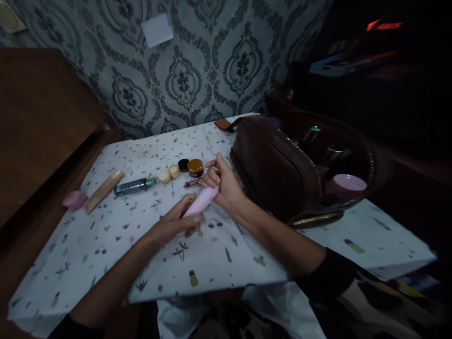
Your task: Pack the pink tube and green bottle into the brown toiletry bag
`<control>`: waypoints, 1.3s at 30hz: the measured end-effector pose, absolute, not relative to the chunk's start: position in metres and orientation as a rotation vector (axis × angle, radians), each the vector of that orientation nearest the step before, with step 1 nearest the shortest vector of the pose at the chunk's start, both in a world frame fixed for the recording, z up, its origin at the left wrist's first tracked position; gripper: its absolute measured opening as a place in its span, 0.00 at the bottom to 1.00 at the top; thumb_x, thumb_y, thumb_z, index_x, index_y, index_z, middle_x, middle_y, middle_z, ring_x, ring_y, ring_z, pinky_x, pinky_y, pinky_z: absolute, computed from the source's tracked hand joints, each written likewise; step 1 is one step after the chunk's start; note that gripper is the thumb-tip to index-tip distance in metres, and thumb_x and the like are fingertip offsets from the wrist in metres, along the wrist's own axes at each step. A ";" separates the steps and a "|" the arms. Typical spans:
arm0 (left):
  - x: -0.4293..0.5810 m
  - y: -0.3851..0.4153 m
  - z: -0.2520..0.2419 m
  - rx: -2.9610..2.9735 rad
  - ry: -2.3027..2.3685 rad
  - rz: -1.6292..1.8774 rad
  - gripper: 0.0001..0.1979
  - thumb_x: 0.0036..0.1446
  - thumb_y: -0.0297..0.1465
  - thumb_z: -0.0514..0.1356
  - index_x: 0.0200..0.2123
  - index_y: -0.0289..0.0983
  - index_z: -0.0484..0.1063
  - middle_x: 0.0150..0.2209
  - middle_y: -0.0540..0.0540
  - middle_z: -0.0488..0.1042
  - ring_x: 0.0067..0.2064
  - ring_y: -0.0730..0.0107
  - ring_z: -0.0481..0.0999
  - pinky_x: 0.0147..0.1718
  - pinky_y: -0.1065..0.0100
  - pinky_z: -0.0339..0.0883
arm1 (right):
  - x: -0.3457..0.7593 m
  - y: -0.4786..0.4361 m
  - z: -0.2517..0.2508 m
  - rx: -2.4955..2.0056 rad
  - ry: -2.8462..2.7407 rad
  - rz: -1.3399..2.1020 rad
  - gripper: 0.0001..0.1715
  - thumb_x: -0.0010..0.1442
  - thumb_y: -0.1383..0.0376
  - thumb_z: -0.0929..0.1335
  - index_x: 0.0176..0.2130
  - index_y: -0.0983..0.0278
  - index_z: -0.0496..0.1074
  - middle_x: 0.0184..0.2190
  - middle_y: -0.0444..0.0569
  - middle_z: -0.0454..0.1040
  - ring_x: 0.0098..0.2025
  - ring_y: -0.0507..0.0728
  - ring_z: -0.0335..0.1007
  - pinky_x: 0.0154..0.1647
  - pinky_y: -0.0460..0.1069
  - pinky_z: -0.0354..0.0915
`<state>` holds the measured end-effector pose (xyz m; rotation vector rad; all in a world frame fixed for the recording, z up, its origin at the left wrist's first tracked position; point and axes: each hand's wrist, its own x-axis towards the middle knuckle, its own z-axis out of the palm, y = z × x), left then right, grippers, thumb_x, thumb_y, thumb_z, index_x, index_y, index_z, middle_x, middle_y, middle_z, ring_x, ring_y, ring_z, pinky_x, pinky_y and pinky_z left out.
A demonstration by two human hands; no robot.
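A pale pink tube [202,201] lies slanted between both my hands above the patterned tablecloth [116,235]. My left hand [176,221] is closed around its lower end. At the upper end, my right hand [221,181] pinches the tube with its fingers curled. Just beyond my right hand a small red stick [192,182] rests on the cloth.
A row of cosmetics lies on the cloth: a gold-lidded jar [195,167], a black lid [183,164], two cream rounds [169,174], a dark green tube [133,186], a beige tube [103,191], a pink jar [74,199]. An open brown bag [278,174] with bottles stands at right.
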<state>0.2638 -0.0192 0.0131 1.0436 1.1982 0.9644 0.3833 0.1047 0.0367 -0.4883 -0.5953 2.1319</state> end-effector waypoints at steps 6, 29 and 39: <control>0.256 -0.020 0.016 1.088 1.248 1.000 0.29 0.58 0.44 0.65 0.58 0.35 0.67 0.47 0.37 0.77 0.42 0.60 0.80 0.36 0.67 0.73 | 0.382 0.111 0.031 -0.591 -0.519 2.082 0.33 0.72 0.46 0.61 0.23 0.63 0.65 0.09 0.34 0.46 0.14 0.47 0.41 0.17 0.42 0.50; 0.256 -0.022 0.009 1.699 1.810 0.824 0.22 0.58 0.36 0.60 0.55 0.39 0.69 0.48 0.44 0.76 0.45 0.61 0.74 0.45 0.63 0.68 | 0.375 0.125 0.005 -0.763 -0.387 2.006 0.27 0.69 0.46 0.64 0.27 0.61 0.62 0.11 0.35 0.53 0.14 0.48 0.50 0.18 0.44 0.57; 0.253 -0.020 0.003 1.351 1.627 0.971 0.25 0.63 0.50 0.55 0.52 0.36 0.70 0.34 0.47 0.74 0.32 0.69 0.71 0.27 0.71 0.63 | 0.375 0.126 0.007 -0.749 -0.365 2.046 0.26 0.71 0.47 0.62 0.28 0.60 0.62 0.11 0.35 0.52 0.14 0.49 0.49 0.18 0.45 0.58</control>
